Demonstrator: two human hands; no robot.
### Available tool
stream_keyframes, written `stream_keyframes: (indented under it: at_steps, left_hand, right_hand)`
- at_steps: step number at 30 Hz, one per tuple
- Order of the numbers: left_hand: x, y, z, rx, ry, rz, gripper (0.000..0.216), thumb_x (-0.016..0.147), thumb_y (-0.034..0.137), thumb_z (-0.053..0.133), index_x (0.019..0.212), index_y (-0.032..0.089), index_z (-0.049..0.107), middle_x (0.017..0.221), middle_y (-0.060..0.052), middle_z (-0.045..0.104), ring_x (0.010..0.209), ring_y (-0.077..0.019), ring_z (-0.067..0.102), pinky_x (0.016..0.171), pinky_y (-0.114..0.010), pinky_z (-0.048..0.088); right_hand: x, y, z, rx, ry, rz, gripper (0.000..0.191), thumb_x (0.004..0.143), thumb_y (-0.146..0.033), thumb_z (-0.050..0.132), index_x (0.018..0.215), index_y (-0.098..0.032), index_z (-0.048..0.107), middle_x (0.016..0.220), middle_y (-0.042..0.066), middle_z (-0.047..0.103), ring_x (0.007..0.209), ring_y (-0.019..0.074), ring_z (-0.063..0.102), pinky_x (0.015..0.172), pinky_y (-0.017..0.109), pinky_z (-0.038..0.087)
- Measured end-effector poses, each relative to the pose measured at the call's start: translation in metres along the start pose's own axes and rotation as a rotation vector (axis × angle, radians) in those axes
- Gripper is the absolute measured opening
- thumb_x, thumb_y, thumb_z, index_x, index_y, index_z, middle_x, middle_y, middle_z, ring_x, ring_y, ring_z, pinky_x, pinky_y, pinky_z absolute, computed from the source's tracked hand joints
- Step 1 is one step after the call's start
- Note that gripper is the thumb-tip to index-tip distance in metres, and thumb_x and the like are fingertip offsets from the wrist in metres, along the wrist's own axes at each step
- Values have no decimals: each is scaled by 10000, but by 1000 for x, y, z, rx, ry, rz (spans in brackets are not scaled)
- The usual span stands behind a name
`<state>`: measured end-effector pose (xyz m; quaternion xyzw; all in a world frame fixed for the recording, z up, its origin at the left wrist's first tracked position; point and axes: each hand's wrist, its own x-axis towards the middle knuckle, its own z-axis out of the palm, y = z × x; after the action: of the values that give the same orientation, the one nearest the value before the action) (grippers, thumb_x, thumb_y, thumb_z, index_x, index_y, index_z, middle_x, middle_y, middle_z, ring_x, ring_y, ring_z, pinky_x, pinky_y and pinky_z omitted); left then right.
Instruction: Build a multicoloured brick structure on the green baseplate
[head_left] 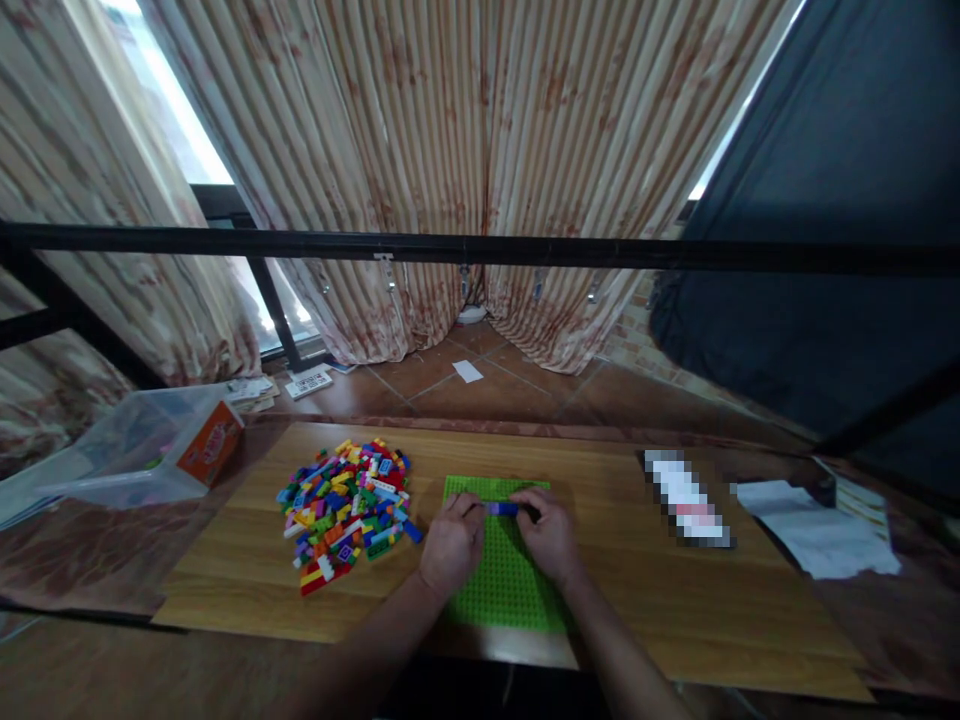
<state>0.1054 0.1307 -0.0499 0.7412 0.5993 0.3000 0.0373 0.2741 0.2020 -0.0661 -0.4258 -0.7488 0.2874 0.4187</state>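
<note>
Over the upper part of a green baseplate (499,580), my two hands meet around a short row of toy bricks. A dark blue brick (508,509) sits at the right of that row, with a lilac brick (493,509) joined or lying against its left side. My right hand (549,535) pinches the blue end between thumb and fingers. The fingers of my left hand (454,545) are closed at the lilac end, and their tips hide part of it. Whether the bricks touch the baseplate I cannot tell. Left of my hands lies a heap of mixed coloured bricks (349,505).
The wooden board (615,590) carries the baseplate and heap. A phone-like object (686,498), blurred out, lies to the right, near white papers (817,525). A clear plastic box (142,440) with an orange label stands at left. A dark metal bar (420,245) crosses before the curtains.
</note>
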Motion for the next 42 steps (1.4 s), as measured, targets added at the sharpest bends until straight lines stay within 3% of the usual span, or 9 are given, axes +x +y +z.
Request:
stream_keyframes:
  at_steps: [9,18,22,36,42]
  left_hand:
    - [-4,2,-1,-59,11,-59,243,903,115,463,1035,204,647,1040,-70,627,987,-213,561,881,-380,521]
    - [-3,-1,-3,-176,184,-285,249,791,14,488,948,189,570,967,-60,612,965,-198,593,885,-349,506]
    - [-4,-2,-2,-174,189,-244,221,786,15,499,899,188,578,938,-53,610,932,-199,588,853,-346,500]
    - [-4,-5,0,-193,147,-206,190,821,47,515,874,179,641,893,-49,644,877,-197,580,802,-337,491]
    - [-6,-7,1,-179,127,-114,309,815,10,492,972,198,681,1029,-61,632,952,-188,569,851,-338,500]
  right_hand:
    - [-1,0,-2,42,-41,24,259,750,-143,488,877,-222,699,874,45,680,888,198,612,851,362,486]
    - [-4,-6,-4,73,63,60,195,792,-205,520,883,-220,692,928,55,689,923,206,622,888,387,481]
    - [-6,-2,-5,88,126,55,142,804,-238,548,847,-220,682,926,58,686,921,215,632,880,394,485]
    - [-7,4,-5,58,107,51,161,808,-200,524,861,-223,675,938,55,681,936,209,628,895,396,477]
    - [-6,5,-5,45,81,41,156,811,-189,517,823,-224,669,922,52,680,920,205,626,889,394,478]
